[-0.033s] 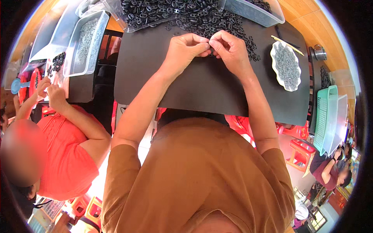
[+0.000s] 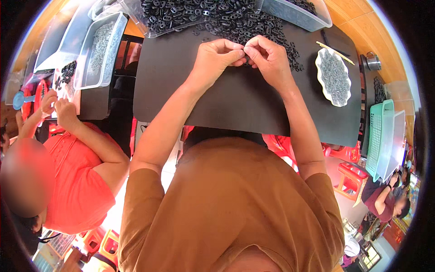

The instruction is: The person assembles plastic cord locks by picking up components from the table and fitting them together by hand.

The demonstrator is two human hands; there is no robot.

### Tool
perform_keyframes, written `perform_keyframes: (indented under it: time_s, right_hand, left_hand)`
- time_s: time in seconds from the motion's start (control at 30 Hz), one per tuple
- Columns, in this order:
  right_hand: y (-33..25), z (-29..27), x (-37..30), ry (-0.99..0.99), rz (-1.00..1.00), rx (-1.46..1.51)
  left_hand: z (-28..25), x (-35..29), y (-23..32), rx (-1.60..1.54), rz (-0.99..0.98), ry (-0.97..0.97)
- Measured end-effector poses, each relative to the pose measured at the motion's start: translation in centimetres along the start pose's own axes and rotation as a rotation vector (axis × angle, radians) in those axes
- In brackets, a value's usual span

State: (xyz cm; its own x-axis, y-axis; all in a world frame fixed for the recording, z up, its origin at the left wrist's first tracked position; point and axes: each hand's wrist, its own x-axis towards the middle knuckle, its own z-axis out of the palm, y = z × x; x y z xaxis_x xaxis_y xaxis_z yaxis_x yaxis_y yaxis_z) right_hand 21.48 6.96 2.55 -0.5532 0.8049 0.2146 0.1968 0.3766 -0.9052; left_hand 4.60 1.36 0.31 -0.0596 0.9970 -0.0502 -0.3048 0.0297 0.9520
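Over the dark table, my left hand (image 2: 216, 58) and my right hand (image 2: 268, 59) meet fingertip to fingertip, thumbs and forefingers pinched. Whatever lies between them is mostly covered by the fingers; only a dark speck shows at the tips. Just beyond spreads a heap of small black oval pieces (image 2: 235, 22), each with two holes. To the right of my right hand, a white scalloped dish (image 2: 319, 78) holds many small clear, greyish bits (image 2: 334, 77).
Clear plastic tubs (image 2: 294, 16) stand along the far side. Thin sticks (image 2: 335, 53) lie by the dish. A person in red (image 2: 79, 181) works at the left beside another tub (image 2: 97, 54). A green basket (image 2: 380, 136) stands past the right edge, near red stools (image 2: 351, 179).
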Motion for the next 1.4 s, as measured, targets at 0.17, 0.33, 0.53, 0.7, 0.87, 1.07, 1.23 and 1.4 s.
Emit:
perform_keyframes:
  time_s: [0.17,0.33,0.53,0.7,0.87,1.07,1.23,1.4]
  right_hand:
    - [-0.6,0.7,-0.3,0.036,0.065,0.130]
    - [1.7,-0.3,-1.6,-0.054,0.105,0.305]
    - [1.2,-1.1,-1.3,-0.007,0.160,0.306]
    - [1.9,-0.2,-1.1,0.038,0.117,0.218]
    - [1.8,-0.7,-1.8,0.068,0.122,0.216]
    - [1.0,-0.1,-1.6,0.027,0.108,0.325]
    - [0.6,0.2,-1.9,0.024,0.114,0.364]
    - [0.8,-0.2,-1.7,0.014,0.106,0.418]
  left_hand:
    - [0.3,-0.2,-0.6,-0.175,0.017,0.058]
    - [0.5,-2.6,-0.7,-0.015,-0.014,-0.002]
    - [-7.0,-2.5,2.9,0.941,0.465,0.220]
    - [-7.1,1.2,2.8,1.214,0.639,0.106]
    - [-5.0,2.0,2.1,1.256,0.445,0.025]
    - [-4.1,0.6,0.9,0.122,-0.037,-0.072]
    - [-1.5,-0.3,0.7,-0.111,-0.091,-0.102]
    - [-0.6,-0.4,0.5,-0.073,-0.017,-0.133]
